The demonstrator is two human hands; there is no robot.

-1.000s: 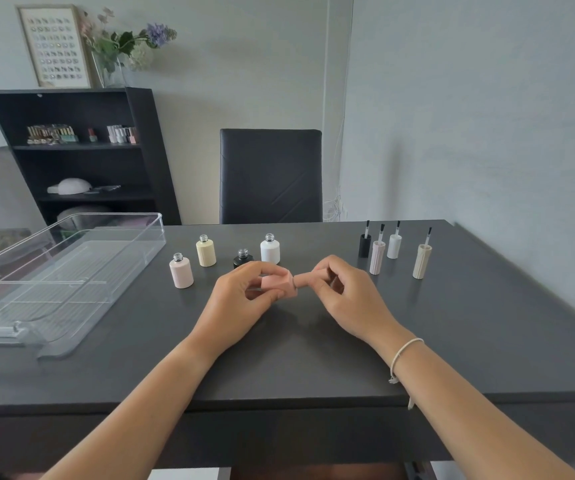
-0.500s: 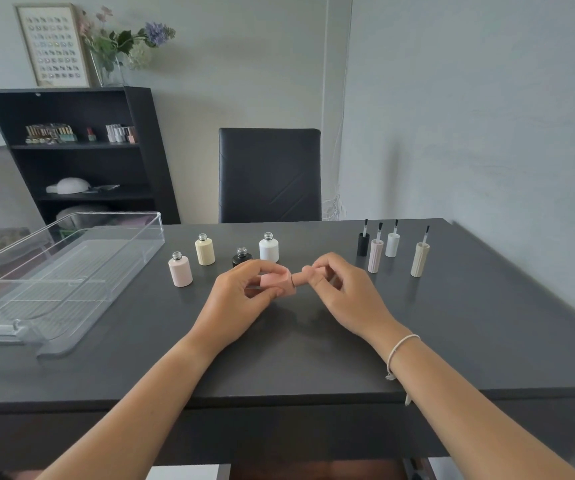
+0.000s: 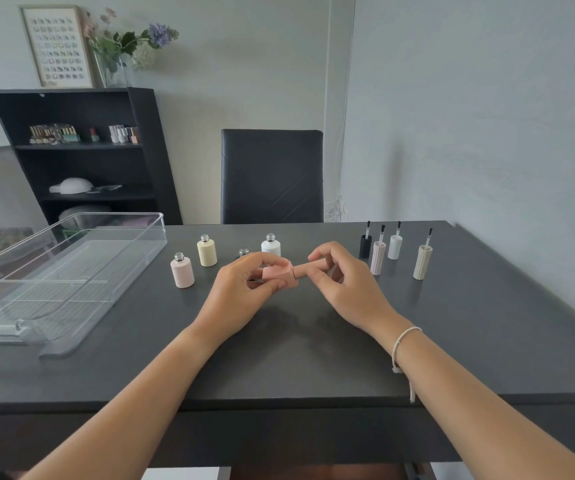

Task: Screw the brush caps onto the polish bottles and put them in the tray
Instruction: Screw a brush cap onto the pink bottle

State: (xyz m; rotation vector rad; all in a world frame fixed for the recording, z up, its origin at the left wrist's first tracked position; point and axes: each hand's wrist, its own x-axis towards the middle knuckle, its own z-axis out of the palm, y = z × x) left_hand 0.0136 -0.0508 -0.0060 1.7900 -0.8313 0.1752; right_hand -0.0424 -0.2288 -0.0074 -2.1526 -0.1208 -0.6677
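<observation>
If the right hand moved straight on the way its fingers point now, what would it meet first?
Probably the pink bottle in the left hand: the right hand points its pink cap leftward at the bottle's neck, almost touching.

The small dark glass bottle [image 3: 243, 252] shows only its silver neck behind the left hand [image 3: 241, 289]. The clear plastic tray [image 3: 67, 271] runs off the left edge. Shelf items are too small to identify.

Soft, even daylight, faint shadows beneath the hands [image 3: 300, 282], sharp focus, wide-angle bending at edges.
</observation>
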